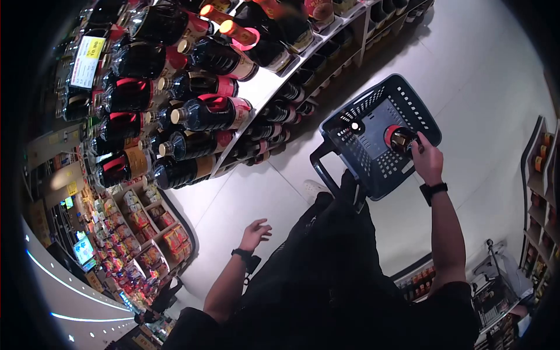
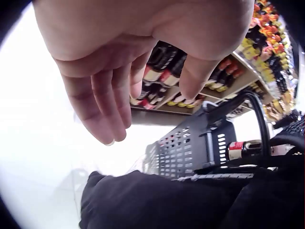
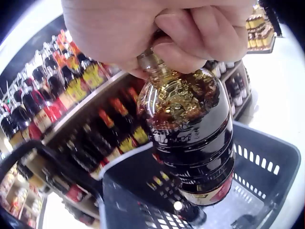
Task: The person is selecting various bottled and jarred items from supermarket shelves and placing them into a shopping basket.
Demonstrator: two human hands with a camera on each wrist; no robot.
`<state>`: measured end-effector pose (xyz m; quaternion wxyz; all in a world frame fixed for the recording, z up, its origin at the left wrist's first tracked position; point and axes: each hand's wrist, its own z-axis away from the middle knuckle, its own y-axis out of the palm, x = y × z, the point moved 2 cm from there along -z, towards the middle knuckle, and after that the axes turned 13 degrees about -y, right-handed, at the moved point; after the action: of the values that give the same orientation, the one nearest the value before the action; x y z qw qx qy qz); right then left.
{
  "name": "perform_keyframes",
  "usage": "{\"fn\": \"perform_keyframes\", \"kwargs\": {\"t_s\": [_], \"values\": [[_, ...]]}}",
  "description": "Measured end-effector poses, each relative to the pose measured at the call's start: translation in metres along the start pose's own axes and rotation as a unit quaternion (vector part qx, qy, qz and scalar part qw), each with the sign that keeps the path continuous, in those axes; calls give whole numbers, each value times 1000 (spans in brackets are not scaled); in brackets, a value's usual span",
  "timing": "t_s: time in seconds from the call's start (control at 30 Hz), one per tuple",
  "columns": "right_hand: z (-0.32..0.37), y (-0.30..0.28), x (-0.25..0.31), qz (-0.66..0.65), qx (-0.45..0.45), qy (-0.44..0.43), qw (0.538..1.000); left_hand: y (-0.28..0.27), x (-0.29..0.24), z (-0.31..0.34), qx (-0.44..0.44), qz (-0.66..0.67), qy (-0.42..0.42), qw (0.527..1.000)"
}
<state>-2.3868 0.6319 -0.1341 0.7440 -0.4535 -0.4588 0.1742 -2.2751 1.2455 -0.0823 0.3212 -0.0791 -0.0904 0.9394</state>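
Nearest, at the bottom of the head view, dark trousers (image 1: 321, 251) fill the middle, and here's the left hand (image 1: 255, 234) out to their left, touching nothing, fingers loosely bent and a little apart. Over at right of centre, the right hand (image 1: 427, 163) has the bottle (image 1: 401, 140) by the neck, fingers curled tight around it! That bottle of dark liquid is over the grey basket (image 1: 373, 122), its red-and-cream label low down; whether its base touches the basket, I cannot tell. Inside, toward the basket's left side, there's a second dark bottle (image 1: 354, 126). The basket's handle (image 1: 326, 175) leans out at its lower left. Beyond, across the upper left, white shelving (image 1: 262, 87) carries rows of dark bottles (image 1: 213, 114), with a price tag (image 1: 87, 61) at far left. Further off, lower left, bright packets (image 1: 178, 242) crowd more shelves; shelving (image 1: 539, 192) lines the right edge too.
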Motion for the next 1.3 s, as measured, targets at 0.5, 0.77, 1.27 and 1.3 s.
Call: {"fn": "perform_keyframes", "kwargs": {"t_s": [0.5, 0.77, 1.27, 1.3], "values": [[-59, 344, -142, -5, 258, 197, 946, 28, 84, 107, -107, 120, -253, 954], [-80, 445, -152, -14, 297, 263, 918, 31, 91, 135, -121, 118, -297, 940], [-49, 433, -138, -229, 237, 237, 914, 32, 94, 100, -107, 198, -241, 944], [-43, 424, -132, -275, 247, 258, 893, 33, 96, 99, -103, 201, -233, 946]]}}
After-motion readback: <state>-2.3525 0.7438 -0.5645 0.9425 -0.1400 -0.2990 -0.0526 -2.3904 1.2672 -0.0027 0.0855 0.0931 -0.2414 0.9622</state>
